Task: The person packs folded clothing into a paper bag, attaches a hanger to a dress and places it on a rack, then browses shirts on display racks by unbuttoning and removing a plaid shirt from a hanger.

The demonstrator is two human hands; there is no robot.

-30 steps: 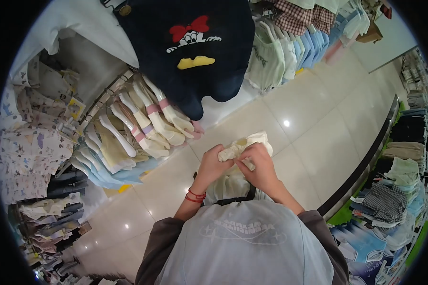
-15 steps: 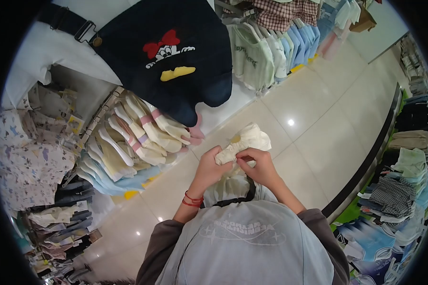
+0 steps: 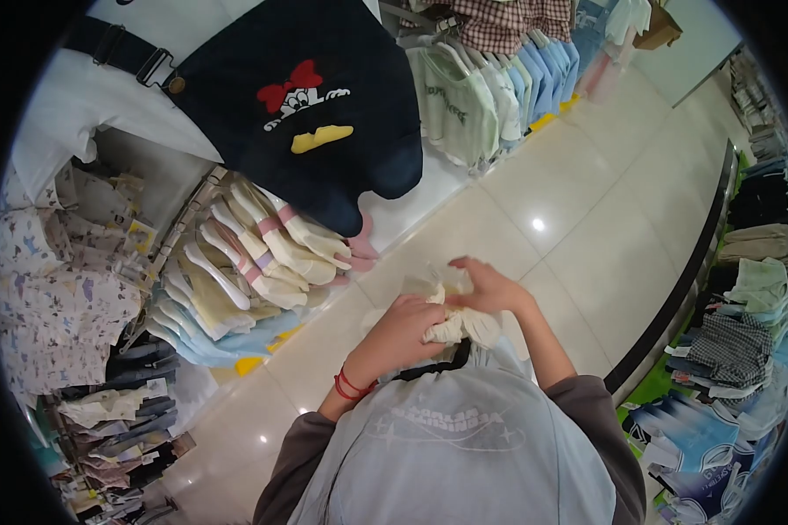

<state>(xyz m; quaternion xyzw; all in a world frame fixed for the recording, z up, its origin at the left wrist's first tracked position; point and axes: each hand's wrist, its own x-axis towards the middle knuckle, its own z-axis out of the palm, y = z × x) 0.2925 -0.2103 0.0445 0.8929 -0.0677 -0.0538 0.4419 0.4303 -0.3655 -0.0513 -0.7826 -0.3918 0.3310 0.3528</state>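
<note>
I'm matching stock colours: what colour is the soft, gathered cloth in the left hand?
Pale cream; the soft, gathered cloth shows in the head view.

Single head-worn view, forward and down

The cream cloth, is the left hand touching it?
Touching: the head view shows the left hand holding the cream cloth, its fingers curled against it.
</note>
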